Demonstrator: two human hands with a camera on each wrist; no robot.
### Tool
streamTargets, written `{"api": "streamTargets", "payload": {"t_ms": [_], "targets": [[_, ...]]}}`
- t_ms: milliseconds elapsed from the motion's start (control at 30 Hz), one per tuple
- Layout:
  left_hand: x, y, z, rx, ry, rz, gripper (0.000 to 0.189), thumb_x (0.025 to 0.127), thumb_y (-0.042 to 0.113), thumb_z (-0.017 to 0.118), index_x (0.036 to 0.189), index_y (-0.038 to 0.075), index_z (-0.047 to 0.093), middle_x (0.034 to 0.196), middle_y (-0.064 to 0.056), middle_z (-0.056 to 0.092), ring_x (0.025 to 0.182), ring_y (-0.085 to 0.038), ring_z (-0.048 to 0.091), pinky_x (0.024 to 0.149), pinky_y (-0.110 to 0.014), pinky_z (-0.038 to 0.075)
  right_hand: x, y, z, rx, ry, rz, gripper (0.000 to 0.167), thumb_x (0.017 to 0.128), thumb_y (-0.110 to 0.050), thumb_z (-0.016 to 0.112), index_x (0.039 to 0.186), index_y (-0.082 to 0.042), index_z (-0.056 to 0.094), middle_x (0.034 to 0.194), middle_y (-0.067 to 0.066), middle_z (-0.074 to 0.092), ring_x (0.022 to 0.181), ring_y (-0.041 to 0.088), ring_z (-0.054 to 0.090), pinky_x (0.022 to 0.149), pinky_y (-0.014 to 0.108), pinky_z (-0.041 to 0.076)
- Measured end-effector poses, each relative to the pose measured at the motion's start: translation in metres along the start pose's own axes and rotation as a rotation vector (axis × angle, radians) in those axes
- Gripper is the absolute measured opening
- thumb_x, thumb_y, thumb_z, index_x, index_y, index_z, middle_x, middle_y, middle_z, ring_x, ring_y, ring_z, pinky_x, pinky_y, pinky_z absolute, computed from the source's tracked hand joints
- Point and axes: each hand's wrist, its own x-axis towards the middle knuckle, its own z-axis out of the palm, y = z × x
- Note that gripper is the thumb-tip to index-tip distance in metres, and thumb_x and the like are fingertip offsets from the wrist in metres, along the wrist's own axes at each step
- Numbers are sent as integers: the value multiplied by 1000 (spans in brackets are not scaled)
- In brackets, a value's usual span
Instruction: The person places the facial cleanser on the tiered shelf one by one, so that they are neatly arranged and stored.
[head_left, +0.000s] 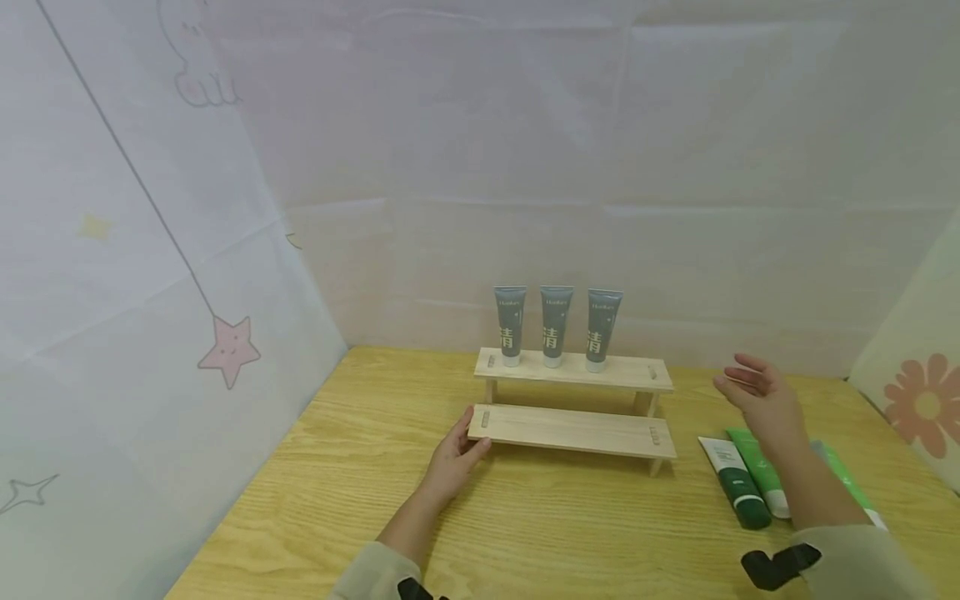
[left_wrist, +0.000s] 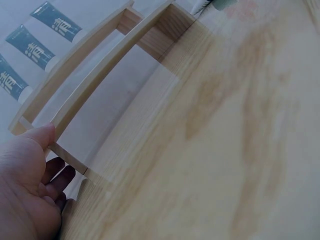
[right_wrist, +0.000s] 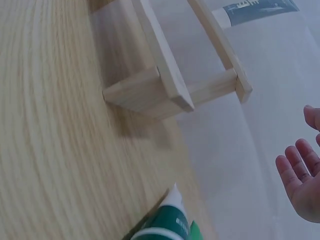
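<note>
A two-tier wooden display rack (head_left: 570, 429) stands on the table. My left hand (head_left: 452, 458) grips the left end of its lower tier, the thumb at the front edge and the fingers round the side. Three grey-blue squeeze tubes (head_left: 555, 325) stand on their caps in a row on the upper tier, from its left end to past the middle. To the right of the rack, my right hand (head_left: 761, 400) is raised above the table, fingers loosely bent and holding nothing. Beneath it lie a white and dark green tube (head_left: 738, 485) and a bright green tube (head_left: 756, 467).
Another green tube (head_left: 847, 479) lies further right, partly hidden by my right forearm. A pale printed cloth (head_left: 480, 167) hangs behind the wood-grain table (head_left: 315, 467) and along both sides. The upper tier's right part (head_left: 637, 371) has no tube on it.
</note>
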Motion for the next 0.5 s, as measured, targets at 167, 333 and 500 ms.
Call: {"api": "streamTargets", "payload": {"t_ms": [167,333,500], "targets": [[0,-1,0,9,-1,-2,76,101,25,56,157,5,11,156,-22,34,132,-36,49,109,-47,44,-7,13,-14,-23,6,17,47,95,-34,65,137,-32,46,100,-39,51,90,-21,50,72,1,45],[-1,-1,0,23,0,-8,76,101,27,56,158,6,11,156,-21,34,130,-34,50,109,-47,45,-13,26,-27,-15,30,27,40,95,-31,65,131,-35,48,96,-39,52,86,-22,51,69,1,45],[-1,-2,0,26,-2,-10,75,101,26,56,158,7,11,157,-21,30,133,-36,48,110,-48,43,-20,35,-40,-95,43,55,50,95,-36,64,140,-26,45,94,-42,49,85,-24,47,66,2,44]]}}
